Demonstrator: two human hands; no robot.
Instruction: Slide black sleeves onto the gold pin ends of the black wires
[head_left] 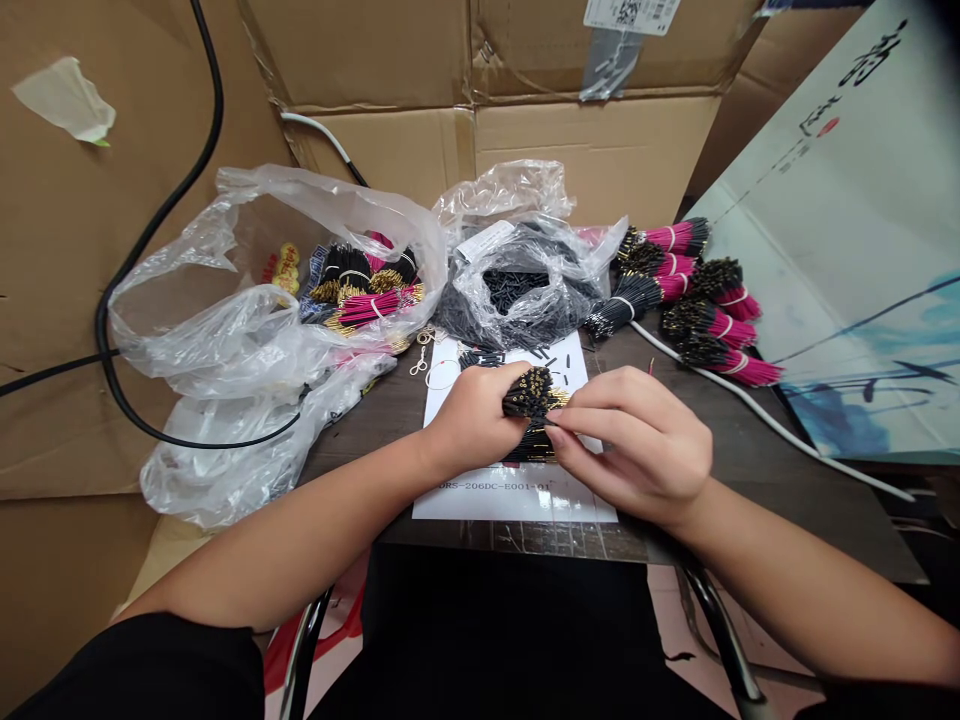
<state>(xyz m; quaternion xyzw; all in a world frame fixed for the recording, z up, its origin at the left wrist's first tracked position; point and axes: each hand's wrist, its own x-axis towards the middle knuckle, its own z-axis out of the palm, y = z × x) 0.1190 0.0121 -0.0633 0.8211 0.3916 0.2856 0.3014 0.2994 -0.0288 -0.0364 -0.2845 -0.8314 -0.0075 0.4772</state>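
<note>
From the head view, I had the left hand (472,420) and right hand (637,445) over a printed sheet (517,497) near the table's front edge (510,540). The wire bundle (529,400) sat at the middle of the sheet, between both hands, with its gold terminals pointing up and to the right.

The left fingers were pressed together and wrapped around the bundle. The right fingers were also pressed together, slightly curled, with their tips (553,432) touching the bundle. I could not tell whether they pinched it.

The bundle's black wires were packed tightly, and its lower end was partly hidden by the hands. Room for moving was limited at the front, where the sheet nearly reached the table edge. A strip of dark tabletop lay between the right hand and a white cable (757,420). Beyond the sheet stood a bag of black wires (517,290). Pink-banded bundles (686,320) lay to its right, and a clear bag (225,300) holding more bundles lay to its left, near the left hand.
</note>
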